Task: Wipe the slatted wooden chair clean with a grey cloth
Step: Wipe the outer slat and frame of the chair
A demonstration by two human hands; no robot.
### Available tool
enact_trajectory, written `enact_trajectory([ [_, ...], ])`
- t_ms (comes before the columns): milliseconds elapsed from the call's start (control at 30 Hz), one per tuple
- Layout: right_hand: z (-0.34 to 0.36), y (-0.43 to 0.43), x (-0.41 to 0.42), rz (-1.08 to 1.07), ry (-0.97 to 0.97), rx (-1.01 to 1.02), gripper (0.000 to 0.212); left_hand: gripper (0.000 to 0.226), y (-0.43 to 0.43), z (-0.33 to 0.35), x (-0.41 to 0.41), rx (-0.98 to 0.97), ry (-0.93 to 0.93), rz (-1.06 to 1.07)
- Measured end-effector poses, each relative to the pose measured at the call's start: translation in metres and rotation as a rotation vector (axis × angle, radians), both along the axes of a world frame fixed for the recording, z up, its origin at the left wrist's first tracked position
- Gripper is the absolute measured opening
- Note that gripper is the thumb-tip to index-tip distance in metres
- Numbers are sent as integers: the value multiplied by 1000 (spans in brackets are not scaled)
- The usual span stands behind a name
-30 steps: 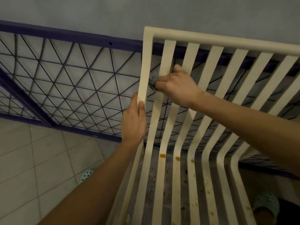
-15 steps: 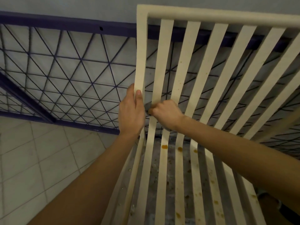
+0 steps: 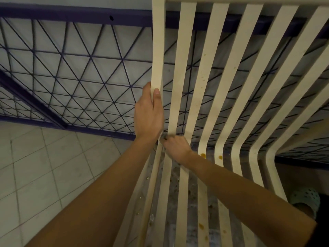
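The cream slatted wooden chair (image 3: pixel 211 72) fills the right half of the view, its back slats curving down into the seat. Orange-brown stains dot the slats near the bend and on the seat. My left hand (image 3: pixel 148 113) grips the outer left frame rail, thumb on its front face. My right hand (image 3: pixel 175 148) sits low at the bend of the second slat, fingers curled round the grey cloth (image 3: pixel 164 138). Only a dark scrap of the cloth shows beside the fingers.
A dark purple metal railing (image 3: pixel 71 72) with a criss-cross wire grid stands behind the chair. Pale floor tiles (image 3: pixel 35 166) lie at the lower left. A foot in a pale green perforated clog (image 3: pixel 305 197) shows at the lower right.
My right hand has slid down the second slat with the cloth, from the upper back to the bend. The view has moved closer to the chair. My left hand keeps its hold.
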State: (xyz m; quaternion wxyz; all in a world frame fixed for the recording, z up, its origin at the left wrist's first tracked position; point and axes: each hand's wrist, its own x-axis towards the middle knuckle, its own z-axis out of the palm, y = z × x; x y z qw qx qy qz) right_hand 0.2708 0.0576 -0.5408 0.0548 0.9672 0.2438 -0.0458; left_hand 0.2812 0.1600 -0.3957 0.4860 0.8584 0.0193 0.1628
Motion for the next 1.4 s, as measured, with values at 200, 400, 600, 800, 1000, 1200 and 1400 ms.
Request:
enact_trajectory([
  [200, -10, 9, -29, -106, 86, 55, 60, 33, -1, 0, 1, 16, 4, 9],
  [400, -11, 16, -58, -100, 151, 91, 79, 33, -2, 1, 4, 34, -3, 12],
  [600, -12, 22, -96, -104, 225, 140, 69, 32, -3, 3, 4, 30, 3, 9],
  [800, -9, 34, -144, -131, 247, 135, 78, 36, 3, 10, -10, 6, 87, -46],
  [1000, -1, 43, -188, -160, 207, 132, 52, 44, 31, -6, -75, 184, 166, -196],
  [1200, 1, 54, -231, -203, 270, 173, 41, 55, 46, -5, -130, 345, 237, -227],
  [1400, 1, 64, -282, -192, 298, 197, 42, 62, 57, -4, -176, 416, 287, -241],
])
